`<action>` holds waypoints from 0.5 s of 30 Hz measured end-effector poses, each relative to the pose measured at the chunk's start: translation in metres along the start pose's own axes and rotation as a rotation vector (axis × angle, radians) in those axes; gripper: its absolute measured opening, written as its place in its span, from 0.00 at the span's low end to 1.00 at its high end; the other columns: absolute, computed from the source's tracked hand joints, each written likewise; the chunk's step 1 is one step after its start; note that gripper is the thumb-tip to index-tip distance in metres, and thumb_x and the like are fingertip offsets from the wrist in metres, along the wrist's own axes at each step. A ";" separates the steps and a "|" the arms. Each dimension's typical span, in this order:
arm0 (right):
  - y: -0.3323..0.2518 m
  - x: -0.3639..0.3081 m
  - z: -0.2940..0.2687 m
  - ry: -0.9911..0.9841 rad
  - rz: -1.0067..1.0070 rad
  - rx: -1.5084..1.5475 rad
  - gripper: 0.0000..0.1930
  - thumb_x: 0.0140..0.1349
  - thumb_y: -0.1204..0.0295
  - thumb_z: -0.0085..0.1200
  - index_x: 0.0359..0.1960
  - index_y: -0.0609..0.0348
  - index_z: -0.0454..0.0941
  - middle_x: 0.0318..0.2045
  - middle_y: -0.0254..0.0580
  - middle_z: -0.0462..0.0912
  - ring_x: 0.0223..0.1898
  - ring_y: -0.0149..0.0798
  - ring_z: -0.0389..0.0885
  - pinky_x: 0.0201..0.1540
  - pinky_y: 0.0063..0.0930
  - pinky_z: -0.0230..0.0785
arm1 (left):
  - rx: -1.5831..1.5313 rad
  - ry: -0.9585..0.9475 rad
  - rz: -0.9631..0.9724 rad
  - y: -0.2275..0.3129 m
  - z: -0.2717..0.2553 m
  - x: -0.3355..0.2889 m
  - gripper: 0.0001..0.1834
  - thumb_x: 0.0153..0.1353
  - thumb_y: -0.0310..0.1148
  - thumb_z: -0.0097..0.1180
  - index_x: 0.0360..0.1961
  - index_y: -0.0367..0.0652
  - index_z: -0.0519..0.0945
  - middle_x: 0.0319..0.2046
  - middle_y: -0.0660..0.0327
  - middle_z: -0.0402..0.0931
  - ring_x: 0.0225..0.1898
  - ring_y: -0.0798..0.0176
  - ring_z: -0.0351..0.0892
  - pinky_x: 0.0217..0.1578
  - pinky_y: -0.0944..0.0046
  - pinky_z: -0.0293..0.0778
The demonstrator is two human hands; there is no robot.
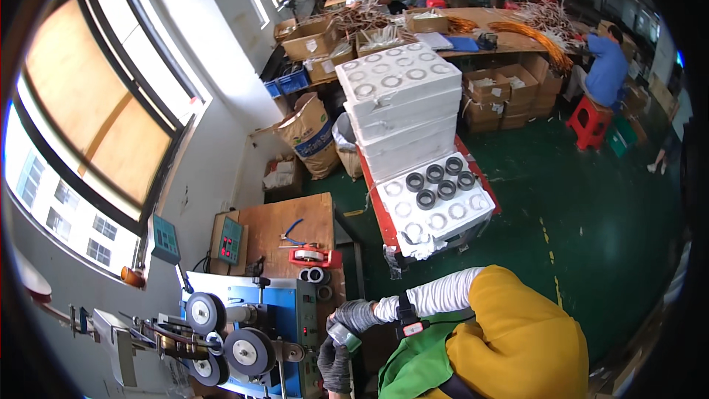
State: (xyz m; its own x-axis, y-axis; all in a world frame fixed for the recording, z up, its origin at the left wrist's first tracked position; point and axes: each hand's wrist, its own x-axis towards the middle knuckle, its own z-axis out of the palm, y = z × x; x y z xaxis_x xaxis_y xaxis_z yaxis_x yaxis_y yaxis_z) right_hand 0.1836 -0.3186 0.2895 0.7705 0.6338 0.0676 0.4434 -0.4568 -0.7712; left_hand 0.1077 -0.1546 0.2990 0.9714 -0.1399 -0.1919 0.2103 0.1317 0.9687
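My right hand (pixel 356 315), in a grey glove below a white sleeve, is closed around a short round silvery piece (pixel 343 335) with a greenish side. From below, my left hand (pixel 334 371), also grey-gloved, has its fingers closed against the same piece. Both hands are beside the right face of a blue machine (pixel 305 318), which carries several dark rollers (pixel 249 351) with pale hubs. Just above the hands, a few dark and white rings (pixel 315 275) lie on the wooden bench (pixel 284 210). The gloves partly hide the piece.
A red tape dispenser (pixel 314 256) and blue-handled pliers (pixel 294 235) lie on the bench, near a control box (pixel 230 241). Beyond are stacked white foam trays (pixel 402 114) with black rings (pixel 446 189) on a red cart (pixel 385 233). Farther back, a person (pixel 607 66) sits on a red stool (pixel 590 123).
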 end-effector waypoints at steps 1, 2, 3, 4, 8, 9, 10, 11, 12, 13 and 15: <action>0.004 -0.002 -0.004 0.029 0.034 -0.015 0.15 0.43 0.54 0.54 0.24 0.51 0.78 0.21 0.41 0.79 0.26 0.44 0.79 0.27 0.33 0.68 | -0.085 -0.041 -0.055 0.006 0.001 0.002 0.15 0.49 0.30 0.59 0.36 0.35 0.72 0.38 0.57 0.72 0.36 0.67 0.71 0.37 0.68 0.70; 0.001 -0.005 -0.015 0.041 0.040 -0.015 0.15 0.43 0.54 0.54 0.24 0.51 0.78 0.21 0.41 0.79 0.26 0.44 0.79 0.27 0.33 0.68 | -0.079 -0.053 -0.056 0.010 0.000 0.005 0.15 0.49 0.30 0.59 0.36 0.35 0.72 0.38 0.57 0.72 0.36 0.67 0.71 0.37 0.68 0.70; -0.005 -0.008 -0.027 -0.034 0.121 -0.037 0.13 0.43 0.56 0.56 0.24 0.51 0.77 0.22 0.41 0.79 0.27 0.44 0.78 0.28 0.33 0.68 | -0.051 -0.062 -0.005 0.013 -0.001 0.008 0.14 0.49 0.29 0.59 0.35 0.34 0.72 0.37 0.57 0.72 0.35 0.67 0.71 0.36 0.68 0.70; -0.008 -0.010 -0.032 -0.111 0.200 -0.058 0.11 0.43 0.59 0.57 0.24 0.51 0.76 0.24 0.40 0.79 0.29 0.44 0.78 0.29 0.33 0.69 | -0.024 -0.069 0.045 0.016 -0.002 0.009 0.12 0.49 0.28 0.58 0.34 0.34 0.72 0.36 0.57 0.72 0.34 0.68 0.71 0.36 0.68 0.71; 0.015 -0.013 -0.018 -0.014 0.248 -0.302 0.07 0.42 0.65 0.52 0.23 0.49 0.77 0.19 0.40 0.77 0.25 0.45 0.78 0.26 0.36 0.68 | 0.135 -0.050 0.065 0.029 0.010 0.014 0.08 0.46 0.23 0.58 0.27 0.35 0.72 0.34 0.58 0.71 0.33 0.69 0.69 0.37 0.70 0.68; 0.013 -0.017 -0.017 0.098 0.233 -0.340 0.07 0.41 0.66 0.51 0.22 0.50 0.77 0.16 0.41 0.76 0.22 0.45 0.77 0.23 0.38 0.67 | 0.136 -0.049 0.065 0.019 0.004 0.016 0.08 0.46 0.23 0.58 0.27 0.35 0.72 0.34 0.58 0.71 0.33 0.69 0.69 0.37 0.70 0.68; 0.009 -0.017 -0.016 0.099 0.233 -0.339 0.07 0.41 0.66 0.51 0.22 0.50 0.77 0.16 0.41 0.76 0.22 0.45 0.77 0.23 0.38 0.67 | 0.182 -0.077 0.112 0.000 -0.005 0.020 0.09 0.45 0.23 0.59 0.27 0.36 0.72 0.36 0.59 0.70 0.34 0.69 0.69 0.36 0.71 0.67; -0.003 -0.017 -0.021 0.071 0.273 -0.381 0.08 0.40 0.64 0.52 0.21 0.53 0.78 0.17 0.43 0.77 0.22 0.45 0.78 0.22 0.38 0.68 | 0.232 -0.111 0.157 -0.006 -0.007 0.023 0.10 0.44 0.24 0.61 0.27 0.37 0.72 0.37 0.60 0.69 0.35 0.69 0.68 0.36 0.72 0.66; -0.009 -0.015 -0.023 0.045 0.313 -0.422 0.10 0.40 0.63 0.52 0.19 0.56 0.78 0.17 0.45 0.77 0.23 0.45 0.78 0.21 0.39 0.68 | 0.237 -0.119 0.155 -0.011 -0.008 0.024 0.10 0.44 0.24 0.61 0.27 0.37 0.72 0.37 0.60 0.69 0.35 0.69 0.68 0.36 0.72 0.66; -0.006 -0.011 -0.019 0.027 0.320 -0.399 0.11 0.40 0.63 0.52 0.20 0.58 0.78 0.18 0.46 0.77 0.23 0.45 0.78 0.21 0.40 0.68 | 0.302 -0.049 0.126 -0.017 -0.007 0.024 0.10 0.44 0.25 0.61 0.27 0.38 0.72 0.39 0.60 0.67 0.36 0.69 0.67 0.36 0.72 0.65; -0.004 -0.009 -0.014 0.040 0.330 -0.415 0.12 0.40 0.63 0.52 0.21 0.58 0.78 0.18 0.45 0.78 0.23 0.44 0.78 0.21 0.40 0.69 | 0.474 0.029 0.094 -0.017 -0.002 0.024 0.12 0.42 0.28 0.63 0.27 0.39 0.73 0.43 0.59 0.64 0.39 0.66 0.67 0.38 0.71 0.66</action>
State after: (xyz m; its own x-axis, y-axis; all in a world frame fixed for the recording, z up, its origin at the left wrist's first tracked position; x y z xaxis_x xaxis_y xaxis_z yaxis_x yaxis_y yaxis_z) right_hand 0.1815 -0.3310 0.3004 0.9129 0.3941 -0.1059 0.3121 -0.8414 -0.4412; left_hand 0.1273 -0.1584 0.2773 0.9878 -0.1210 -0.0976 0.0542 -0.3202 0.9458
